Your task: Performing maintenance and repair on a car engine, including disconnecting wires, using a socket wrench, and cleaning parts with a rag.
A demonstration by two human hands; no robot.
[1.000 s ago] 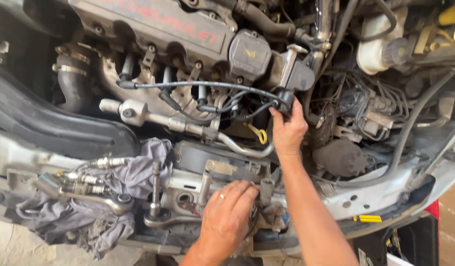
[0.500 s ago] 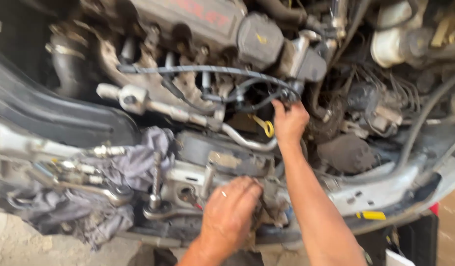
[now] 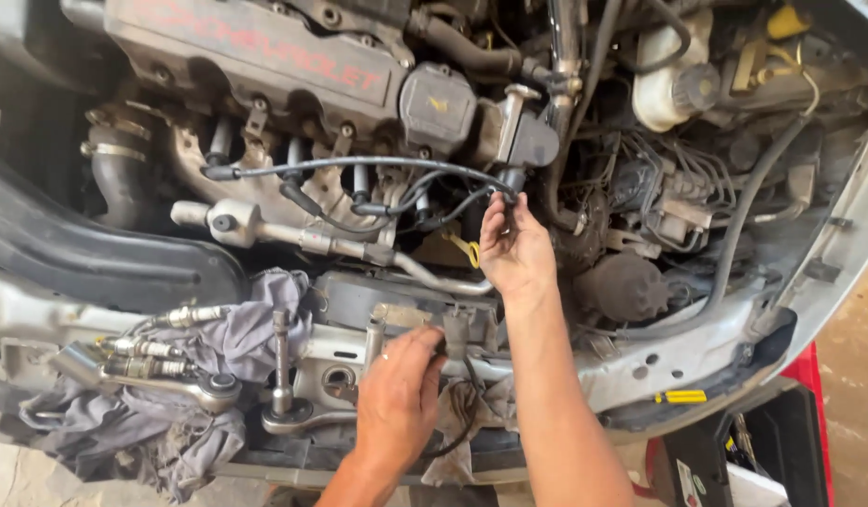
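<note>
I look down into a car's engine bay. My right hand (image 3: 514, 252) reaches up past the front crossmember and pinches the end of a black ignition cable (image 3: 359, 163) just below the grey coil pack (image 3: 530, 143). Lower down, my left hand (image 3: 396, 402), with a ring on one finger, rests on the front panel (image 3: 640, 366). Its fingertips close on a small black connector (image 3: 455, 330) with a thin wire hanging from it. The valve cover (image 3: 255, 52) lies across the top.
Grey rags (image 3: 246, 324) are draped over the front left, with spark plugs (image 3: 147, 357) and a socket extension (image 3: 282, 361) standing beside them. A yellow dipstick ring (image 3: 468, 250) sits by my right wrist. A white reservoir (image 3: 668, 80) is at top right, a red box (image 3: 809, 413) at bottom right.
My right hand stayed up at the ignition cable by the coil pack. My left hand lifted off the front panel and turned its fingers onto the small connector. The view shifted slightly.
</note>
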